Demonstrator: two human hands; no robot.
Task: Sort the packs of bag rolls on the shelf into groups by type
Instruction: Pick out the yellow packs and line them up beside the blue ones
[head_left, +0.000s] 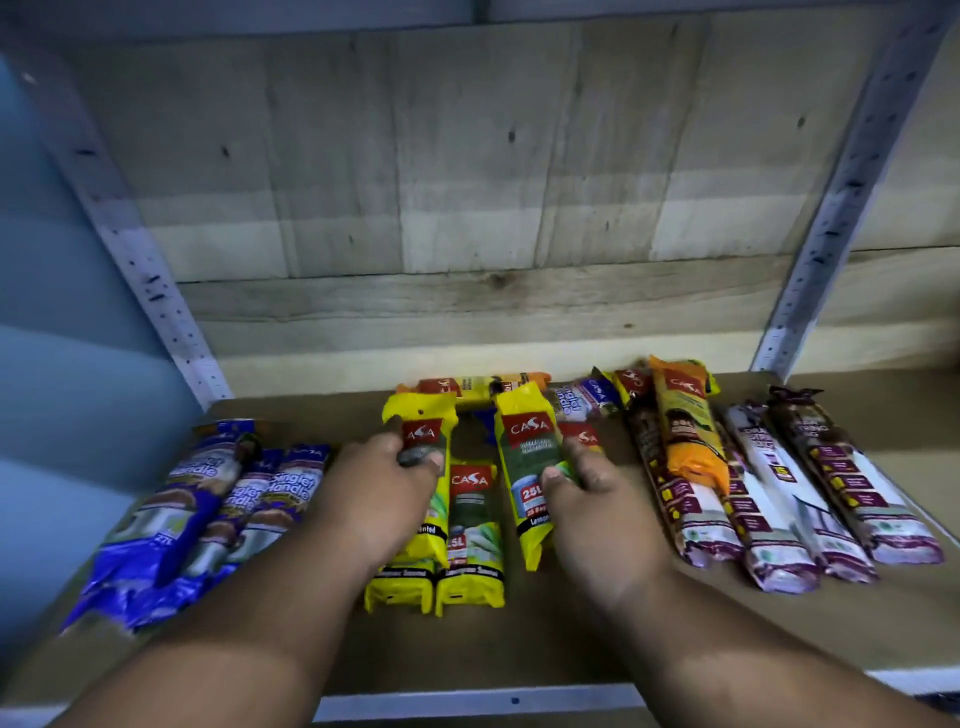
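The step in hand looks like the gathering of the yellow Casa packs around the middle yellow pack (470, 525), which lies flat on the shelf (545, 639). Just left of it, the left hand (382, 493) grips a second yellow pack (415, 499), fingers curled over its top face. Just right of it, the right hand (597, 506) holds a third yellow pack (524, 467), thumb and fingers pinching its side. Well left of the middle pack lie the blue Singlet Handle packs (208, 514); well right lie the purple-and-white packs (789, 493), an orange-and-yellow pack (688, 426) resting across them. Next, I judge, both held packs should be squared against the middle one; the strays behind it remain unsorted
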